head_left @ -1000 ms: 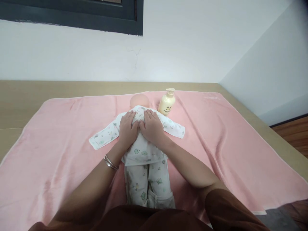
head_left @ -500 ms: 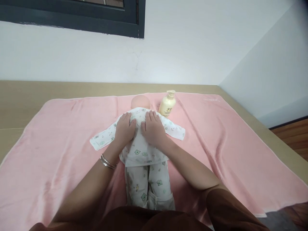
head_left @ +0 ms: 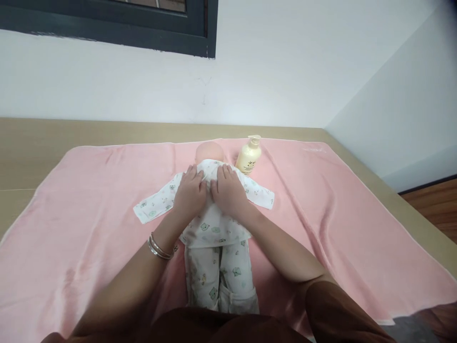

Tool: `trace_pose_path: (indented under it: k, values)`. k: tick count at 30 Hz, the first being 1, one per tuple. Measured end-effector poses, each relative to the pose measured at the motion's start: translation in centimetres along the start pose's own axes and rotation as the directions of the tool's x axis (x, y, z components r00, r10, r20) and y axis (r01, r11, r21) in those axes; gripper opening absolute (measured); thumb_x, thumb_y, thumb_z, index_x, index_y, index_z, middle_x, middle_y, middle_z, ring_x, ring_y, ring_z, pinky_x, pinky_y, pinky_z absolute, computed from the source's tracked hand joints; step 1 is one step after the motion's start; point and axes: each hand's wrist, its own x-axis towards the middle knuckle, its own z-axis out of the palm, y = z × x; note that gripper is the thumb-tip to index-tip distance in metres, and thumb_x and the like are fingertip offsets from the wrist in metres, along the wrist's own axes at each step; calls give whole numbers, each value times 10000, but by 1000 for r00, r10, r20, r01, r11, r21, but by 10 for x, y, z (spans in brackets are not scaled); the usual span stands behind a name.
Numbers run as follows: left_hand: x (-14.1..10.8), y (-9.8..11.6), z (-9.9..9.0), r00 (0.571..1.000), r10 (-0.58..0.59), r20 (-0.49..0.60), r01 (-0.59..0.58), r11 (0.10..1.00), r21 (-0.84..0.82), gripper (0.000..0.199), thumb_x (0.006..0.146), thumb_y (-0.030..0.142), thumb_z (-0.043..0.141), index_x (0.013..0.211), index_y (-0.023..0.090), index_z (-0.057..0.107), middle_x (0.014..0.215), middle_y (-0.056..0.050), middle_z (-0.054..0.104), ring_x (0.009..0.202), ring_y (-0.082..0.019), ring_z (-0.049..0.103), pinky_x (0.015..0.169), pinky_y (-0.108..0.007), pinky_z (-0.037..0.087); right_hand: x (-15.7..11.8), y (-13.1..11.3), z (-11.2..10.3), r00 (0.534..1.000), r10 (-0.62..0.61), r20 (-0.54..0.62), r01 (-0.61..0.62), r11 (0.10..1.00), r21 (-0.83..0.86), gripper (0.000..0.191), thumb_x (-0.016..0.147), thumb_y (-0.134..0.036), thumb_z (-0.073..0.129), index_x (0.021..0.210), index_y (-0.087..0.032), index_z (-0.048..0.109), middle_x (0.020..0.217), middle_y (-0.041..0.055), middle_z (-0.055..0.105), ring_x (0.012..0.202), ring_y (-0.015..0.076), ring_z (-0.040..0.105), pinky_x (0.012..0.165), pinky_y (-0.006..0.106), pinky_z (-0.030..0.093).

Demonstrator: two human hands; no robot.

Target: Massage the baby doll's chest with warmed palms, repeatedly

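Note:
A baby doll lies on a pink blanket, its bald head (head_left: 209,151) toward the wall and its face out of sight. It wears a white printed top (head_left: 210,231) with the sleeves spread sideways, and matching trousers (head_left: 237,269). Flat on the left side of the doll's upper back rests my left hand (head_left: 191,190), fingers stretched toward the head. Beside it, my right hand (head_left: 228,190) lies flat on the right side, fingers also extended. Both palms touch the top and neither hand grasps anything. My sleeve hem and body cover the area below the trouser legs.
A cream pump bottle (head_left: 249,155) stands on the pink blanket (head_left: 103,214), right of the doll's head. The blanket covers a wooden surface (head_left: 35,143) set against a white wall (head_left: 278,66). A dark window frame (head_left: 160,38) is at upper left.
My left hand has shifted slightly right, toward the middle of the doll's back and closer to my right hand. My right hand stays in nearly the same place.

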Motion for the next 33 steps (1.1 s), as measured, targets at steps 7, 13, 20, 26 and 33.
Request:
trace_pose_path:
  k: [7, 13, 20, 26, 33]
  values:
    - [7, -11, 8, 999, -10, -35, 9, 1000, -27, 534, 969, 298, 309, 1381, 22, 506, 1515, -243, 466, 1488, -327, 354, 1235, -541, 291, -10, -12, -3, 999, -40, 30, 40, 999, 10, 615, 994, -299, 354, 1500, 50, 353, 1586, 263, 335, 1513, 337, 288, 1252, 474, 242]
    - [-11, 10, 17, 996, 1, -93, 1, 1000, 15, 535, 987, 320, 332, 1426, 44, 463, 1557, -255, 401, 1509, -370, 294, 1215, -608, 283, 20, 16, -11, 994, 35, 105, -39, 998, 42, 624, 1013, -344, 308, 1502, 42, 346, 1578, 236, 370, 1501, 320, 317, 1248, 466, 253]
    - [7, -14, 11, 1000, 0, -30, -2, 997, -77, 506, 928, 316, 405, 1356, 79, 536, 1481, -209, 512, 1450, -343, 397, 1215, -575, 323, -4, -6, -2, 996, -79, 33, 81, 994, -67, 614, 1011, -290, 316, 1506, 73, 321, 1577, 282, 339, 1507, 364, 286, 1244, 498, 252]
    - [9, -16, 16, 994, -23, -103, 14, 996, -86, 508, 927, 308, 374, 1350, 87, 548, 1468, -190, 536, 1424, -322, 432, 1210, -563, 328, -2, -7, 2, 998, -62, -3, 62, 998, -5, 609, 1001, -301, 341, 1504, 41, 352, 1580, 268, 346, 1502, 360, 301, 1246, 504, 243]
    - [4, -8, 18, 985, -92, -143, 72, 988, -139, 552, 928, 350, 391, 1368, 61, 557, 1486, -198, 521, 1425, -322, 435, 1224, -531, 311, 10, 3, 9, 999, 17, -44, -13, 997, 81, 621, 940, -264, 379, 1491, 21, 389, 1567, 229, 395, 1496, 327, 319, 1243, 502, 247]
